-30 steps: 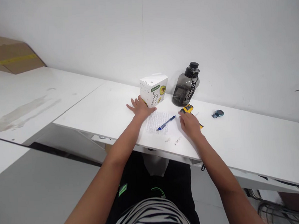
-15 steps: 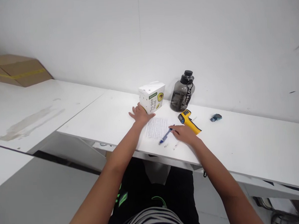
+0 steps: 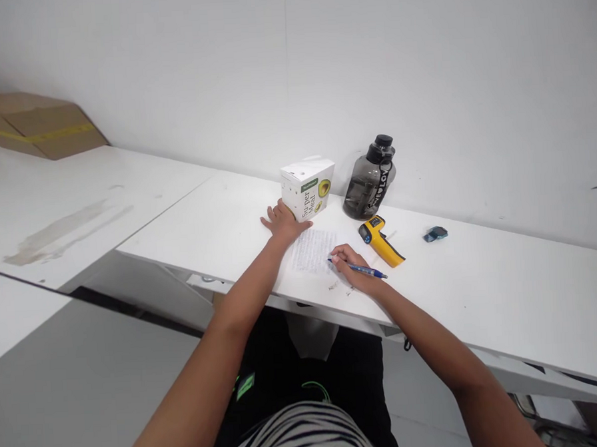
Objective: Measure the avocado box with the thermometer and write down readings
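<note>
A blue pen (image 3: pixel 366 270) is pinched in my right hand (image 3: pixel 355 267), its tip pointing left over a sheet of paper (image 3: pixel 312 249) covered in handwriting. My left hand (image 3: pixel 283 225) lies with fingers spread at the top left of the sheet, against the foot of a white "Super Meal" box (image 3: pixel 305 191) with avocado pictures. Just right of my writing hand rests a yellow infrared thermometer (image 3: pixel 383 242). A dark see-through water bottle (image 3: pixel 369 180) stands behind it.
A small dark teal object (image 3: pixel 435 233) lies on the white table (image 3: pixel 506 286) at the right. At the far left sits a cardboard box (image 3: pixel 38 127) with yellow tape. The wall (image 3: pixel 195 75) closes off the table's back.
The pen has turned around in my right hand, its body now reaching back to the right. That hand has shifted slightly left over the writing. My left hand stays by the box.
</note>
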A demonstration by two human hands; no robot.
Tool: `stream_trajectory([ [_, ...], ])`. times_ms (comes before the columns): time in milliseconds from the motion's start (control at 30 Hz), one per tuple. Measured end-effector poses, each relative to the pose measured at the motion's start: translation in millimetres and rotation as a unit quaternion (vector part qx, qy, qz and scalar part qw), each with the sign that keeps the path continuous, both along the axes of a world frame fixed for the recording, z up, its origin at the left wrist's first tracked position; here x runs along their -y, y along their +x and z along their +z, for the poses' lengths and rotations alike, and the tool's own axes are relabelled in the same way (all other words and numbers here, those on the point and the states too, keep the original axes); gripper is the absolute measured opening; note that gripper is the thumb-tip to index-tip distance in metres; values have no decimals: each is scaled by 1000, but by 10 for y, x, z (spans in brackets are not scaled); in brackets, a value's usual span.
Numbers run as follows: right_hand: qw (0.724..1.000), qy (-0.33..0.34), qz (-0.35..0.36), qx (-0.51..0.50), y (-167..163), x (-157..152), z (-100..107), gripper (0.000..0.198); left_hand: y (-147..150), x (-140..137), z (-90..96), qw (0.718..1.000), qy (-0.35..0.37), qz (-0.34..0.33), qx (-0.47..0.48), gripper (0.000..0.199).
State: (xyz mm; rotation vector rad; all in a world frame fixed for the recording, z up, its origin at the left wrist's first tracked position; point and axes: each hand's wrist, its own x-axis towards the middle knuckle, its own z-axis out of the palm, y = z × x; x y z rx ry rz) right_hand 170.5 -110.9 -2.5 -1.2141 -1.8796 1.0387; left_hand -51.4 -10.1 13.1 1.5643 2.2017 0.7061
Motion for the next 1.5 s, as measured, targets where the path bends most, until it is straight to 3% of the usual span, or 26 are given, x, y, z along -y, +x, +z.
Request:
stream_trajectory([
  [467,998,-20,-52,29,4,4,22,40,13,-8,4,1000,-7,-9,6,123],
  [633,999,-24,-27,40,13,-3,19,40,8,-23,-16,1000,-11,-12,5,125],
  [833,997,-14,-67,23,6,2,7,41,16,-21,-6,1000,-9,-11,8,124],
  [1033,999,-12,-27,29,22,0,10,43,16,-16,2,1000,-11,-14,4,125],
  [1500,998,-10,-55,25,19,2,23,43,30,-25,18,1000,-22,-10,-2,121],
])
